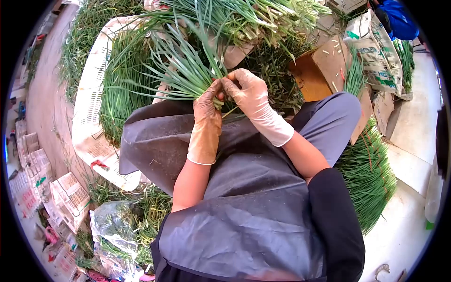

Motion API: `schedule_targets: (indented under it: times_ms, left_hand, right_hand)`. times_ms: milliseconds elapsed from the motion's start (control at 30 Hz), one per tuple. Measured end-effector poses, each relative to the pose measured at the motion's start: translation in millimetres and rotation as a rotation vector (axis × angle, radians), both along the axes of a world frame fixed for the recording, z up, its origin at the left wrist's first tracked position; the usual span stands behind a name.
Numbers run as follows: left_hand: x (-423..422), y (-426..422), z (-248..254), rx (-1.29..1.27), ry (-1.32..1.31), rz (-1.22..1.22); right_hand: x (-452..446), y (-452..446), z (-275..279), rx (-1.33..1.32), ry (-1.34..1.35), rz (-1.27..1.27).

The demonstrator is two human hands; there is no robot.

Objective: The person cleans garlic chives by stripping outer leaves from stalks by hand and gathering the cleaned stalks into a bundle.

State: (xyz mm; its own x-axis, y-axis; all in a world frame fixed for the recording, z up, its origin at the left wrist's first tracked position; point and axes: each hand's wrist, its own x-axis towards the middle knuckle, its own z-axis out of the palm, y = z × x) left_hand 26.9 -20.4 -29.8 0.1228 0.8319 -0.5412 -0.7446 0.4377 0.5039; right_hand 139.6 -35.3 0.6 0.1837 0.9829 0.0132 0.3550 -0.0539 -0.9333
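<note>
My left hand [206, 104], in a soiled thin glove, is closed around the base of a small bunch of green onions [188, 70]. The long leaves fan out up and to the left, and the stalk ends poke out below the fingers. Right beside it, my right hand [247, 93], in a whitish glove with dirty fingertips, pinches at a green onion stalk [217, 66] blurred by motion. The fingertips of both hands nearly meet. Both hands are above my lap, which a dark apron [239, 178] covers.
A white basket [87, 108] to the left holds upright green onions [124, 80]. A large untrimmed pile [263, 21] lies ahead, beside an open cardboard box [324, 66]. Bundled greens [369, 174] stand at the right. Plastic bag [112, 225] and leaf scraps lie lower left.
</note>
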Motion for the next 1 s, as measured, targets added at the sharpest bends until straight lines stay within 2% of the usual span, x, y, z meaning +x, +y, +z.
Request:
schedule_targets:
  times_ms: [67,133,167,200,267,300,333,400,467,500,533,600,667,733,800,867,900,933,967,1000]
  left_hand:
    - [-3.9,1.7,7.0,-0.046,0.052,0.009]
    - [-3.8,4.5,13.6,-0.104,0.142,0.147]
    - [-8.9,10.0,17.2,-0.14,0.086,0.182]
    - [-15.9,12.8,6.2,-0.043,-0.005,0.16]
    - [-14.5,12.1,10.4,-0.09,-0.028,0.139]
    - [-9.9,9.0,8.1,-0.072,-0.025,0.102]
    - [-4.9,3.7,5.5,-0.058,-0.016,0.062]
    - [7.0,-2.9,-2.1,-0.191,0.014,0.017]
    - [1.0,-2.7,-12.0,-0.155,0.117,-0.034]
    - [0.8,-3.5,-3.1,-0.159,0.217,0.008]
    - [1.0,-2.9,8.4,-0.163,0.315,0.061]
    - [4.5,-5.1,14.4,-0.133,0.284,0.09]
    - [8.8,-6.1,10.7,-0.029,0.344,0.028]
    - [3.6,-5.9,15.8,-0.076,0.332,-0.012]
    - [-1.4,-5.6,20.5,-0.051,0.522,-0.031]
    - [-16.8,6.1,17.4,-0.021,0.572,0.136]
    - [-26.8,13.7,28.3,0.056,0.578,0.211]
    - [-38.0,19.0,38.5,0.07,0.449,0.303]
    - [-47.4,18.4,50.6,0.098,0.328,0.359]
    - [-63.6,20.5,48.3,0.329,0.162,0.249]
  right_hand:
    - [1.6,-6.4,-0.9,0.179,-0.296,-0.051]
    - [18.3,-23.2,-18.0,0.112,-0.378,0.006]
    - [36.9,-27.1,-31.2,-0.187,-0.604,0.186]
    - [54.0,-26.9,-40.7,-0.486,-0.824,0.371]
    - [69.3,-36.6,-43.1,-0.377,-0.751,0.275]
    - [56.6,-24.0,-12.2,-0.396,-0.482,0.213]
    - [45.3,-16.9,-6.3,-0.279,-0.09,0.138]
    - [23.6,0.9,9.4,-0.453,0.299,0.307]
    - [8.2,4.3,-1.4,-0.347,0.198,0.172]
    - [3.6,3.1,-0.9,-0.054,-0.316,0.093]
    - [-0.9,1.1,3.9,0.028,-0.436,0.072]
    - [-2.6,-1.0,-1.4,0.417,-0.809,0.03]
    - [-7.5,-7.8,-3.5,0.461,-0.927,0.069]
    - [-5.2,-11.1,-5.6,0.468,-0.906,0.084]
    - [-1.0,-20.4,-12.8,0.407,-0.906,0.148]
    - [11.0,-33.3,-34.5,0.309,-0.954,0.219]
    - [23.9,-40.4,-56.9,0.069,-1.029,0.329]
    - [34.3,-41.1,-61.9,-0.172,-1.095,0.441]
    - [46.8,-41.9,-65.7,-0.168,-1.102,0.443]
    - [54.9,-38.2,-52.7,-0.256,-1.141,0.436]
